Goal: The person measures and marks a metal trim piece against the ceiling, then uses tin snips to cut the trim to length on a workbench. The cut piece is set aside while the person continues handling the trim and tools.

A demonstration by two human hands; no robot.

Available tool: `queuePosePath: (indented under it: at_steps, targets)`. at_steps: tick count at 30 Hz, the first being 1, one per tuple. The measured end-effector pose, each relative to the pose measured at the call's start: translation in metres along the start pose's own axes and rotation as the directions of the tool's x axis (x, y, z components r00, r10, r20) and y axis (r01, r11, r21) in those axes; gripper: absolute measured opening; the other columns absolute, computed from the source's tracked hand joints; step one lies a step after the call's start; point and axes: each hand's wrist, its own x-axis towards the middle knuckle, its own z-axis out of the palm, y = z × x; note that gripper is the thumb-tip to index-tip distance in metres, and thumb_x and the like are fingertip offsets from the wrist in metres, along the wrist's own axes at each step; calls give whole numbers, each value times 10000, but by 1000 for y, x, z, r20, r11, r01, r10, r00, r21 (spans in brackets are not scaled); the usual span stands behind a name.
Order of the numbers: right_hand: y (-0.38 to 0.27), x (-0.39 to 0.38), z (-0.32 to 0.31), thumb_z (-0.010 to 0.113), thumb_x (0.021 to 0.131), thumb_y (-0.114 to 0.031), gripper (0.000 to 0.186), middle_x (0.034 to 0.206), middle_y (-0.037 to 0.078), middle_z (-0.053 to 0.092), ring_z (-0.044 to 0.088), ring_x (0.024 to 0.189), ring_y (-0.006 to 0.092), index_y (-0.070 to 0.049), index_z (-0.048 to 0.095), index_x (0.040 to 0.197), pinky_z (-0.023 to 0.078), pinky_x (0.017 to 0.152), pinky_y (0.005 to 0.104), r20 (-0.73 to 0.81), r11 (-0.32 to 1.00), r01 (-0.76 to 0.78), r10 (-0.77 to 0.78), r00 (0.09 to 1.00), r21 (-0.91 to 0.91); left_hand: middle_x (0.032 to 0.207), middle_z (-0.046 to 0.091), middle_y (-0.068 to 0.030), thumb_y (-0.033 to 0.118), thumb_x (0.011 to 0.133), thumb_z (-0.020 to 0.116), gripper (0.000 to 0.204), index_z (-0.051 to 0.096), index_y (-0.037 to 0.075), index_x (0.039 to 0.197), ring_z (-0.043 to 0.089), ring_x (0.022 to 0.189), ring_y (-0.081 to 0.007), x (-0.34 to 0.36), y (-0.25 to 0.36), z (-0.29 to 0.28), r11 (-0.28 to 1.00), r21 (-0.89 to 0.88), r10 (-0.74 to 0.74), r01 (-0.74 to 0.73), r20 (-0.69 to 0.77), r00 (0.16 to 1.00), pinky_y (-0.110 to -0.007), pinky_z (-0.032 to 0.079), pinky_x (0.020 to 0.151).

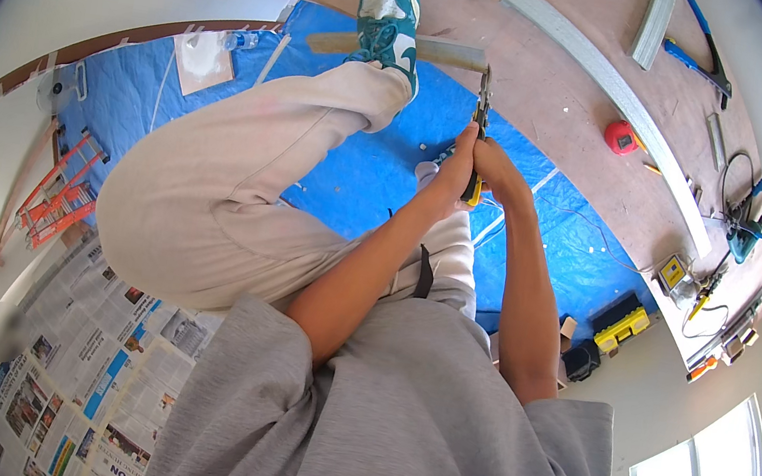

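Note:
Both my hands grip one hand tool, tin snips [482, 106] with yellow handles, held out in front of me. My left hand [456, 159] and my right hand [493, 168] are closed together on the handles. The snips' blades meet the end of a narrow metal strip [446, 52] that lies across the blue tarp [371, 168]. My teal and white shoe [388, 20] presses on that strip, with my beige trouser leg raised toward it.
A long grey metal channel [608, 75] lies on plywood flooring [554, 116]. A red tape measure [621, 136], blue clamp [709, 55], yellow and black case [621, 328] and power tools [743, 226] lie to the right. Newspapers [80, 371] and red clamps [61, 193] are at left.

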Motion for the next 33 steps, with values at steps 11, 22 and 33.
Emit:
queuePosePath:
  at_steps: [11, 22, 33]
  targets:
    - [-42, -32, -4, 642, 840, -475, 630, 889, 236, 733, 736, 786, 309, 141, 712, 957, 582, 634, 439, -33, 990, 3, -8, 999, -138, 890, 692, -137, 823, 968, 216, 872, 606, 60, 1133, 688, 742, -278, 6, 3, -5, 981, 182, 80, -73, -34, 996, -492, 580, 632]
    - [-23, -19, 1, 704, 850, -463, 548, 865, 147, 717, 698, 706, 261, 68, 702, 987, 559, 566, 393, 73, 998, 0, -4, 997, 60, 929, 712, -235, 745, 1020, 216, 906, 632, -39, 1205, 717, 758, -376, 13, 7, -18, 816, 548, 266, -184, -74, 961, -478, 588, 635]
    - [18, -23, -8, 666, 845, -343, 333, 861, 22, 565, 546, 762, 135, -64, 611, 1019, 476, 695, 314, 215, 927, 63, -151, 965, 370, 1162, 662, -166, 266, 801, 850, 647, 570, 86, 1357, 625, 1161, -347, 107, 112, -53, -464, 882, 859, -82, 471, 201, -509, 467, 976]
